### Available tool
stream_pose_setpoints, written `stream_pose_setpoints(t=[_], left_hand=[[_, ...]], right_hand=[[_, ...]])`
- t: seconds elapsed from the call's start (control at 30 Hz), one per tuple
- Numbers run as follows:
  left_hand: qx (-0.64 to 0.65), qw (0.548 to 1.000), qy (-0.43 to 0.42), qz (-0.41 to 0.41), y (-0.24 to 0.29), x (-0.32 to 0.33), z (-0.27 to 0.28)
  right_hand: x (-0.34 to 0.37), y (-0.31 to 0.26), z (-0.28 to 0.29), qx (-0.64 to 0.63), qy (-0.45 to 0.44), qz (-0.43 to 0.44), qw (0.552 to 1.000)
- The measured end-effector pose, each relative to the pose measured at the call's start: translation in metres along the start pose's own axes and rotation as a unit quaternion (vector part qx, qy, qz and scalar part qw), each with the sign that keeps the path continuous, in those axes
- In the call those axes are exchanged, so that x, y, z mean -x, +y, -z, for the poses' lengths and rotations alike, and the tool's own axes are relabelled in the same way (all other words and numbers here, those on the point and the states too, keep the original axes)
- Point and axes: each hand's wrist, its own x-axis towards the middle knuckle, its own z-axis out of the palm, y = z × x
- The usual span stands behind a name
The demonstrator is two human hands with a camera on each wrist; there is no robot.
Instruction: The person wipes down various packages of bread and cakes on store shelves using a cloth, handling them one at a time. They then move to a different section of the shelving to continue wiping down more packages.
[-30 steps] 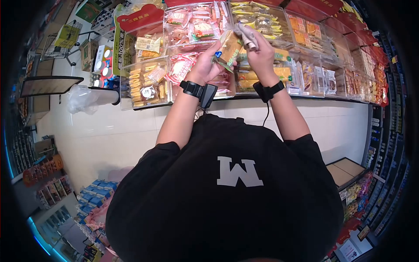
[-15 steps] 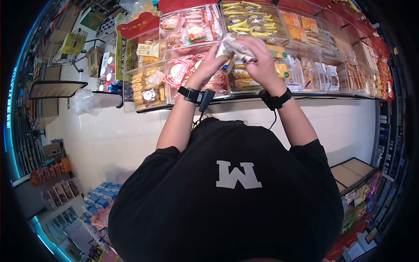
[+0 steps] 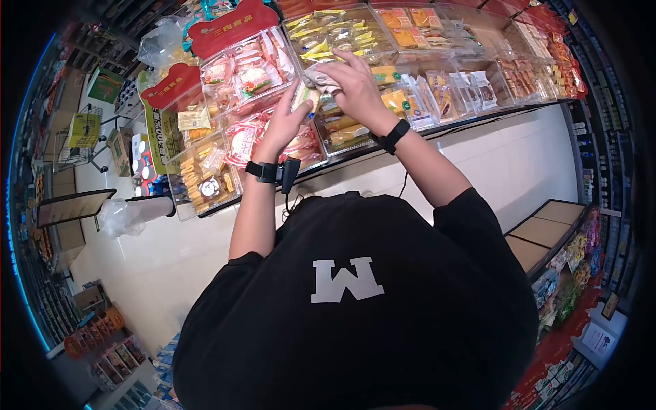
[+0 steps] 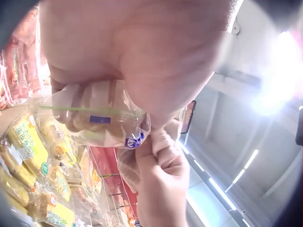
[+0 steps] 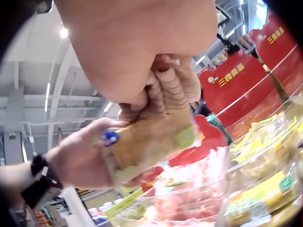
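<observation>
My left hand [image 3: 279, 130] grips a clear-wrapped pastry [image 5: 151, 142], golden-brown with a blue mark at one corner. In the left wrist view the wrapper [image 4: 102, 113] also shows a pale green line and a small blue label. My right hand [image 3: 359, 92] holds a bunched, greyish striped cloth [image 3: 320, 80] against the pack's upper end. The cloth's folds [image 5: 168, 92] stick out beneath the right fingers in the right wrist view. Both hands are above the display of packaged baked goods. From the head, the left hand and the cloth hide most of the pastry.
Clear bins hold red-and-white packs [image 3: 249, 140], yellow-wrapped packs [image 3: 335, 37] and orange packs [image 3: 410, 27]. Red signs [image 3: 232, 27] rise behind the bins. A wire shopping cart [image 3: 80, 137] stands at left, and a plastic bag [image 3: 123, 217] hangs near the display's left corner.
The head view has turned, and both hands now appear further left in it. The pastry's brown face, plain a second ago, is now mostly covered by the left hand and cloth.
</observation>
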Motion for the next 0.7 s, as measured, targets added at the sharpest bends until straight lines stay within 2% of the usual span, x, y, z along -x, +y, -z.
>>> stream_pose_setpoints(t=[0.07,0.1,0.13,0.2,0.27,0.33,0.37,0.4,0.43,0.47,0.5,0.53,0.6,0.63,0.67,0.7], left_hand=[[0.016,1.0,-0.008,-0.006,-0.003,-0.002,0.002],[0.083,0.996,-0.02,0.0,0.0,-0.001,0.003],[0.148,0.988,-0.032,0.007,0.001,0.003,0.003],[0.153,0.987,-0.049,0.017,0.003,0.006,0.002],[0.068,0.997,-0.012,-0.029,0.001,0.002,0.004],[0.075,0.997,0.011,-0.029,-0.015,-0.009,0.009],[0.053,0.997,0.024,-0.046,-0.018,-0.011,0.009],[0.03,0.997,0.038,-0.061,-0.018,-0.013,0.009],[-0.005,0.995,0.049,-0.092,-0.008,-0.013,0.006],[-0.145,0.982,0.063,-0.103,0.003,-0.009,0.006],[-0.161,0.978,0.064,-0.12,0.003,-0.007,0.002],[-0.178,0.972,0.066,-0.139,0.001,-0.008,0.0],[-0.042,0.988,0.024,-0.143,-0.013,-0.014,0.002],[0.099,0.992,0.014,-0.077,-0.001,-0.01,0.008],[0.239,0.971,0.001,-0.006,0.01,-0.002,0.012],[0.254,0.966,0.026,0.026,0.011,0.001,0.017]], right_hand=[[0.003,-0.023,-0.007,-0.11,0.001,0.016,0.994],[0.002,-0.032,-0.005,-0.154,-0.033,0.037,0.987],[0.001,-0.029,-0.001,-0.153,-0.033,0.034,0.987],[-0.002,-0.012,0.007,-0.043,0.004,0.041,0.998],[-0.001,-0.007,0.009,-0.016,0.02,0.018,1.0],[-0.001,-0.007,0.0,-0.063,0.108,-0.11,0.986],[0.005,-0.004,-0.012,-0.138,0.115,-0.141,0.973],[0.006,-0.004,-0.017,-0.142,0.116,-0.139,0.973],[0.006,-0.005,-0.021,-0.381,0.068,-0.264,0.884],[0.005,-0.006,-0.025,-0.589,0.012,-0.363,0.722],[0.007,-0.002,-0.03,-0.629,0.012,-0.34,0.7],[0.007,-0.004,-0.029,-0.624,0.01,-0.348,0.699],[0.007,-0.001,-0.029,-0.632,0.031,-0.355,0.688],[0.008,0.0,-0.025,-0.658,0.033,-0.377,0.651],[0.01,0.002,-0.021,-0.681,0.034,-0.401,0.612],[0.011,0.003,-0.021,-0.7,0.035,-0.413,0.581]])
